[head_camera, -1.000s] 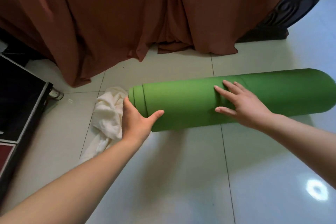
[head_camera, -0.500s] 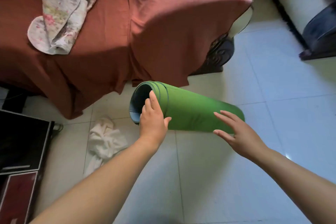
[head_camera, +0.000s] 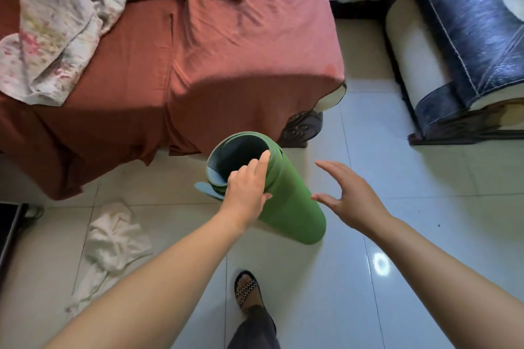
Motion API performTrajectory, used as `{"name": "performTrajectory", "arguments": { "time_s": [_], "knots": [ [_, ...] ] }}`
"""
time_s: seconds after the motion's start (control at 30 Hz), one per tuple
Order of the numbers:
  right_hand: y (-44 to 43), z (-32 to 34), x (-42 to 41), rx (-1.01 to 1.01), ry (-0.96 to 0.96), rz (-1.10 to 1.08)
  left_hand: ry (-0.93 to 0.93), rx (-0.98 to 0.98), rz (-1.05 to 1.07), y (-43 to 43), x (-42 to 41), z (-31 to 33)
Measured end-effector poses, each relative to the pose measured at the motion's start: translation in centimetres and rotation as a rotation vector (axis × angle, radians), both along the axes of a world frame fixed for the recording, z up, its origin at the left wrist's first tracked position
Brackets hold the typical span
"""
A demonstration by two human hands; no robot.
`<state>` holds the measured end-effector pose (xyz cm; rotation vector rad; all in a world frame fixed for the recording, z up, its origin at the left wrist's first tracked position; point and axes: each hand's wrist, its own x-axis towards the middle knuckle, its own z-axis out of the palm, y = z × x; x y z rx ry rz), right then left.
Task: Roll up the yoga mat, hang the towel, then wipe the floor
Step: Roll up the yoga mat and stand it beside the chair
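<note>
- The bed [head_camera: 226, 51] filled the upper left, draped in a creased rust-brown sheet that hung to the floor, with a crumpled floral quilt [head_camera: 51, 25] heaped at its far left.
- The floor [head_camera: 425, 178] was glossy pale tile with thin grout lines, catching a bright spot of light.
- A sofa [head_camera: 465, 37] with a dark blue, shiny cover and cream padding stood at the right, well apart from the bed.
- The yoga mat [head_camera: 286, 207] was rolled into a matte green tube with a grey-blue inner face, standing tilted on one end just in front of the bed's carved dark leg [head_camera: 302, 129].
- The towel [head_camera: 113, 244], soft, off-white and bunched, lay on the tiles left of the mat.
- The left hand [head_camera: 246, 190] clasped the mat's upper rim, fingers hooked over the edge.
- The right hand [head_camera: 348, 198] hovered beside the tube, fingers spread, holding nothing.
- A sandalled foot [head_camera: 248, 290] stood below.
</note>
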<state>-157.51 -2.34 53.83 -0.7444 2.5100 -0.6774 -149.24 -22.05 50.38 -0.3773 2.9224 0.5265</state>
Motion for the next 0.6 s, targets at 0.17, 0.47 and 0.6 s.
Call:
{"name": "performTrajectory", "arguments": {
  "time_s": [0.17,0.47,0.6],
  "knots": [
    [-1.3,0.7,-4.1,0.046,0.014,0.092,-0.047,0.053,-0.126,-1.9,-4.1,0.6],
    [-4.2,0.1,-12.0,0.196,0.215,0.498,0.010,0.014,-0.264,-0.3,-9.0,0.7],
    [-3.6,-1.7,-14.7,0.071,0.334,0.630,0.071,0.000,-0.242,-0.7,-9.2,0.9]
  ]
}}
